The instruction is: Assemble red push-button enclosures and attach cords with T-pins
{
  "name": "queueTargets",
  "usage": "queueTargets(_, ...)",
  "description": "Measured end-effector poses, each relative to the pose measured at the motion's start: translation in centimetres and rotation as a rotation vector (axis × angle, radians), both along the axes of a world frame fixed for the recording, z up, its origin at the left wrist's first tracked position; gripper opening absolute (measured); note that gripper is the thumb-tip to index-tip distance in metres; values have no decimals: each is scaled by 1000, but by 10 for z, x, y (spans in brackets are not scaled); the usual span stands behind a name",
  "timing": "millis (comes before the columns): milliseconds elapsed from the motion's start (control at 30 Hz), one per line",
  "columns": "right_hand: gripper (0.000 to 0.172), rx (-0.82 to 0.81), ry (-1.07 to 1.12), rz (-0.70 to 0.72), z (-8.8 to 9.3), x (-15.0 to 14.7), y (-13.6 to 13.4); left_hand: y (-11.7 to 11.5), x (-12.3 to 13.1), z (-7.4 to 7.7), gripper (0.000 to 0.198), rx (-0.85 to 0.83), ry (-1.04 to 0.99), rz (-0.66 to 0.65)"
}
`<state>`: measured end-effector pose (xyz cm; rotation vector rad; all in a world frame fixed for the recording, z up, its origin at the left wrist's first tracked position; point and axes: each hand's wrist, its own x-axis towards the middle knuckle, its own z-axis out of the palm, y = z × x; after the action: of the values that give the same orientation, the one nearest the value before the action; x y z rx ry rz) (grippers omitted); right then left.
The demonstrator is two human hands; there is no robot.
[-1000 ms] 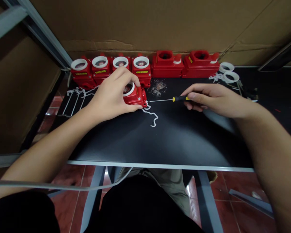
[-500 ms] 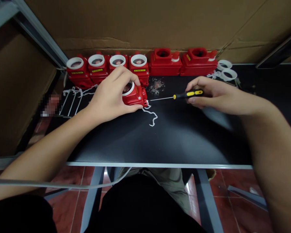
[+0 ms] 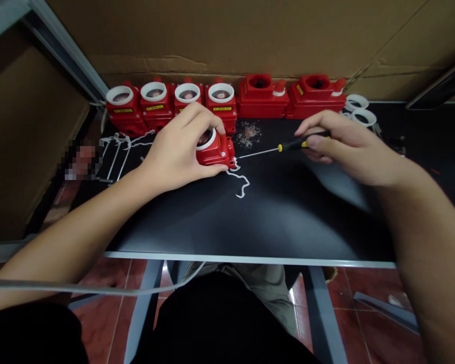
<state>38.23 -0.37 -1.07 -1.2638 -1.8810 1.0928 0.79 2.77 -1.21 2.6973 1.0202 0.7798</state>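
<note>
Fingers [image 3: 212, 119] of the left hand [image 3: 180, 149] arch wide over a red housing [image 3: 214, 157], gripping it against the thumb on the black worktop [image 3: 212, 222]. At the housing's right end, a screwdriver [image 3: 281, 147] points its tip at a white strand [image 3: 247, 180]; whether they touch is too small to tell. Closed around the handle, the right hand [image 3: 345, 144] holds the screwdriver at a slight tilt. Working the strand at that end seems the step in hand, likely calling next for a steady housing and fine tip control. Behind stand more red units [image 3: 261, 107].
</note>
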Motion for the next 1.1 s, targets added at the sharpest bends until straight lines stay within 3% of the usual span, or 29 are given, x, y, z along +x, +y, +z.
queueTargets(100,33,-21,-19,32,-1,8,1,-1,0,2,39,12,21,6)
queueTargets(200,33,-47,2,65,0,11,1,-1,1,3,38,16,21,8)
queueTargets(367,64,-16,-15,28,8,8,0,-1,1,2,33,10,-4,-4)
queueTargets(567,81,91,-182,-27,8,-1,-3,1,0,0,38,18,-13,-18)
queueTargets(633,76,76,-139,-21,7,-2,-4,1,-1,0,38,16,-12,-21)
queueTargets(800,37,107,-113,37,7,10,-1,3,-3,-2,35,41,18,-32)
queueTargets(900,26,51,-111,91,9,14,0,4,-4,-4,28,87,44,-36)
queueTargets(1000,29,-12,-44,82,11,10,-1,3,-5,-2,27,119,70,-64)
queueTargets(1100,47,-24,2,29,14,3,-4,1,-5,1,25,107,111,-89)
